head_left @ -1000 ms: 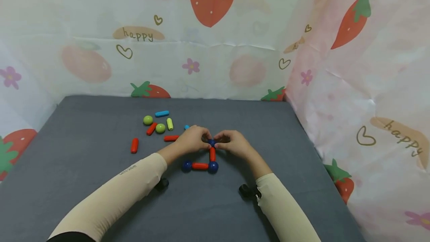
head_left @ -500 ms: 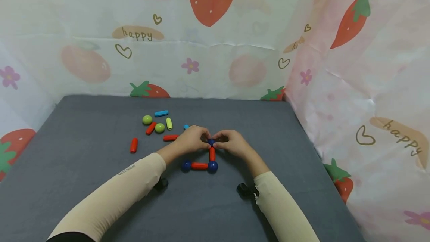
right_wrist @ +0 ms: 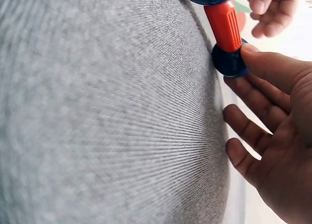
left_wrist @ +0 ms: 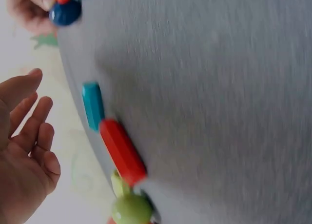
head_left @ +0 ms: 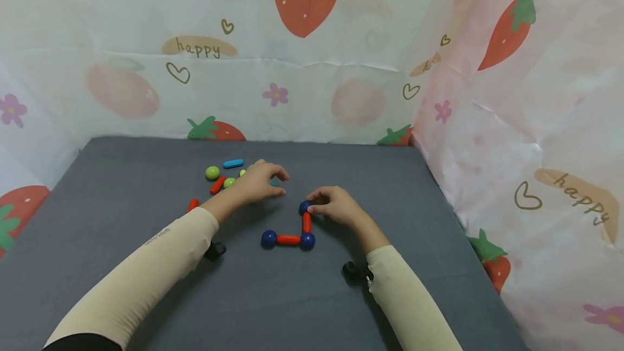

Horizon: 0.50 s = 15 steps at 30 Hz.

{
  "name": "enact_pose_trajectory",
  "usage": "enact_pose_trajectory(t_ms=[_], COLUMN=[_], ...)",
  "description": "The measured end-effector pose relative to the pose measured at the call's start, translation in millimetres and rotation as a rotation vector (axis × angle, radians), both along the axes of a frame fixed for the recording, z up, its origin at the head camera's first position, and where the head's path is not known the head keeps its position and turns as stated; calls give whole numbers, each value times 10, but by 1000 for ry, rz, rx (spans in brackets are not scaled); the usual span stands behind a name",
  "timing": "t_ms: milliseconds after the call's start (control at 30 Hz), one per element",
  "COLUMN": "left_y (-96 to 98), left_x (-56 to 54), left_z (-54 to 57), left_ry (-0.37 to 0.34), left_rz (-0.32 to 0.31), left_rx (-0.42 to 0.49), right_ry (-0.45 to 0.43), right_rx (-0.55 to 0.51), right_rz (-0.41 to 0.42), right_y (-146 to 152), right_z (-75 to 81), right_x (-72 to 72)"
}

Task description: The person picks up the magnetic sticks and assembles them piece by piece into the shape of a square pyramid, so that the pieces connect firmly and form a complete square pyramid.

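Three dark blue balls and two red rods form an L on the table. At its far end, my right hand [head_left: 337, 208] pinches a blue ball [right_wrist: 229, 63] between thumb and forefinger, the other fingers loosely bent. A red rod [head_left: 306, 223] joins that ball to the corner ball [head_left: 307, 241]; the second red rod [head_left: 288, 240] leads left to another ball [head_left: 268, 239]. My left hand [head_left: 263, 180] holds nothing, its thumb and fingers spread apart over the loose pieces. Near it in the left wrist view lie a light blue rod [left_wrist: 93, 106] and a red rod [left_wrist: 123, 153].
Behind and left of my left hand are green balls [head_left: 212, 173], a light blue rod [head_left: 233, 163] and a red rod [head_left: 218, 185]. Another red rod [head_left: 193, 205] is partly covered by my left forearm. A printed curtain [head_left: 302, 91] rises behind the grey table [head_left: 273, 297].
My left hand has let go of the far blue ball and moved left and away from me, toward the loose pieces. My right hand stays on the ball.
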<state>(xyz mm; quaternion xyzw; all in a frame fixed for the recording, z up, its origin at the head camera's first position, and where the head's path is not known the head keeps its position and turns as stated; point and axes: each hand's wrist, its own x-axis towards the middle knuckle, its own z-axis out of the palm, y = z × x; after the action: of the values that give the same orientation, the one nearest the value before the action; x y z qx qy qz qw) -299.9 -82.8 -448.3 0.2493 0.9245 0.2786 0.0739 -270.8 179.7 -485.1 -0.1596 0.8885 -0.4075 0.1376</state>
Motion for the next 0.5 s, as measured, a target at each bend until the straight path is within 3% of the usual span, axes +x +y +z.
enact_pose_trajectory(t_ms=[233,500], left_y=[-221,-328], left_x=[-165,-280], left_z=[-63,-192], left_ry=[-11,-40], left_rz=[-8,4], left_rx=[-50,-77], right_ry=[11,4], right_rx=[-1,-19], right_rz=[1,0], right_y=[9,16], right_z=[-7,-13], right_x=[3,16])
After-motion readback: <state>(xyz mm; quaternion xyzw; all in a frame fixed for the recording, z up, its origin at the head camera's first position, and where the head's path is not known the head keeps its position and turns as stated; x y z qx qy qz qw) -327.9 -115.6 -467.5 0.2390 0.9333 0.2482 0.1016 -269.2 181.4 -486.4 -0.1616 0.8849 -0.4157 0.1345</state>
